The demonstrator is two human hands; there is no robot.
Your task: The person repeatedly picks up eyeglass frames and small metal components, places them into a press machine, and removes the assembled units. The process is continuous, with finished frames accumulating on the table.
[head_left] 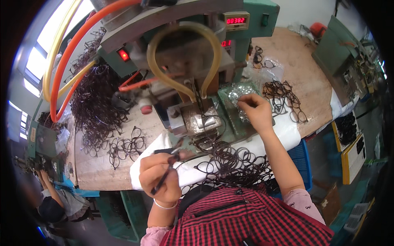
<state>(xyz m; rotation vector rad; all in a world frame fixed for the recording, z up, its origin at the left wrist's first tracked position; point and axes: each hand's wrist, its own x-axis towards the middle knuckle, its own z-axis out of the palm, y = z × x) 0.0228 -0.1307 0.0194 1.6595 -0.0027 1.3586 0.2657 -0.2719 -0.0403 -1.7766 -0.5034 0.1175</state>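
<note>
My left hand is closed on a dark eyeglass frame, blurred by motion, in front of a press machine. At the machine's metal fixture no frame is clearly seated; a thin dark rim crosses its right side. My right hand hovers over a green tray heaped with small shiny metal parts. Its thumb and forefinger are pinched together; whatever is between them is too small to make out. A pile of dark eyeglass frames lies just before me, between my forearms.
Many dark frames are heaped left of the machine, with several loose ones nearby. Brown frames lie right of the tray. Orange hose loops at upper left. A blue basket stands right; another person works at far left.
</note>
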